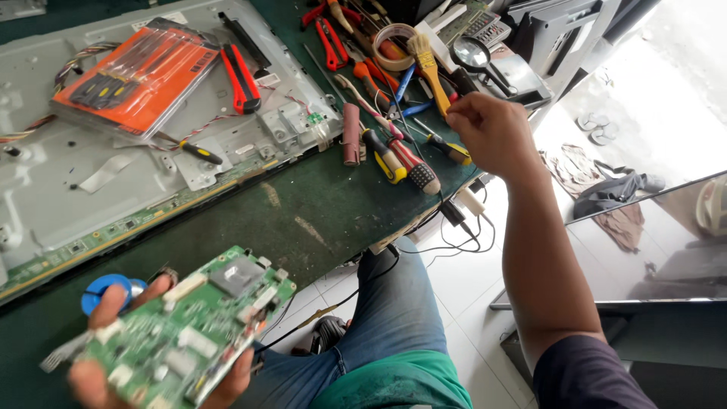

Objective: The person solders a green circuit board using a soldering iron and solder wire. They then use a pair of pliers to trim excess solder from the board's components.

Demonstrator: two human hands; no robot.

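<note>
My left hand [102,371] grips a green circuit board [189,326] at the lower left, thumb on its top face and fingers under it. My right hand [492,132] reaches out over the right end of the bench with its fingers curled. It hovers over a pile of screwdrivers [401,163] and beside a yellow-handled paintbrush [425,64]. Whether the fingers pinch anything small is hidden.
A grey metal display back panel [98,197] lies on the green bench, with an orange tool pack [140,76] and a red utility knife [241,76] on it. Pliers, a tape roll [394,38], a magnifier [473,53] and a blue solder spool [106,291] lie about. A dark screen [651,250] stands on the floor at right.
</note>
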